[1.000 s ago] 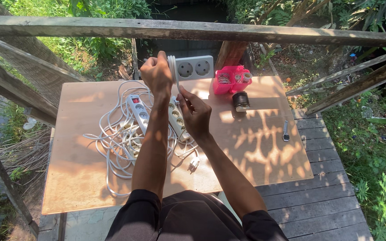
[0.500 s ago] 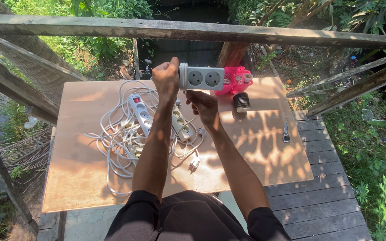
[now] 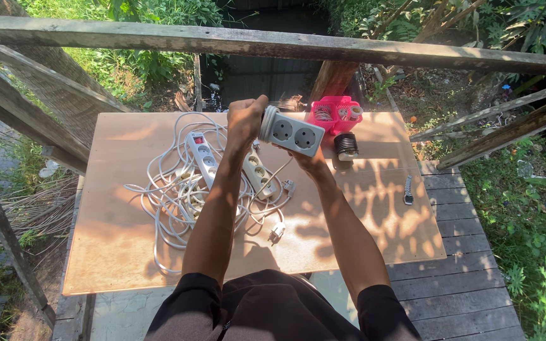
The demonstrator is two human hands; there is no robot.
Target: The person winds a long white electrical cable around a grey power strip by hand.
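Note:
I hold a grey double-socket block (image 3: 291, 132) up over the wooden table (image 3: 380, 215). My left hand (image 3: 246, 120) grips its left end, and my right hand (image 3: 308, 159) supports it from underneath, mostly hidden behind it. Its two round sockets face me. Below my forearms lies a tangle of white cable (image 3: 172, 196) with two white power strips (image 3: 200, 158) (image 3: 259, 173) and a loose plug (image 3: 277, 232).
A pink basket (image 3: 334, 113) with small parts stands at the table's far edge, a black ribbed cylinder (image 3: 346, 145) beside it. A small metal tool (image 3: 407, 191) lies at the right. A wooden railing (image 3: 273, 43) crosses ahead; deck boards (image 3: 462, 290) lie to the right.
The socket block has turned from edge-on to flat with its sockets facing me, and it has tilted down to the right. Both hands stay raised over the table.

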